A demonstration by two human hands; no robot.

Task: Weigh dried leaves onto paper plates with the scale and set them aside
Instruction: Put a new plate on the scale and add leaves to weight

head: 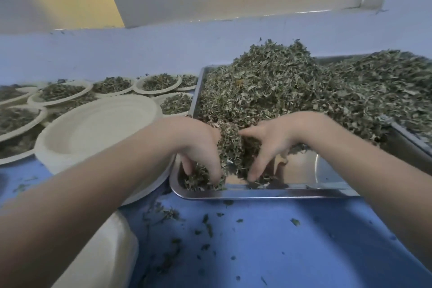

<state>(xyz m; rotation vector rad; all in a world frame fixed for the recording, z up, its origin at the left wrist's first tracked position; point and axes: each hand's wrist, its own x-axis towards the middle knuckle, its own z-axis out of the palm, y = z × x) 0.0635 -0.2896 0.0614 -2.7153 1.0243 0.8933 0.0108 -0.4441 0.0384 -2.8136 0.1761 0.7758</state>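
Both hands gather crumbly grey-green dried leaves

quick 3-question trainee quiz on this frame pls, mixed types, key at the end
1. True or false: both hands are inside the metal tray, gathering a clump of dried leaves between them.
2. The stack of empty paper plates sits where relative to the tray? A) to its left B) to its right C) inside it
3. Fill in: the filled plates at far left hold ____.

Key
1. True. The left hand and right hand curl their fingers into the leaves at the tray's near end.
2. A
3. Dried leaves
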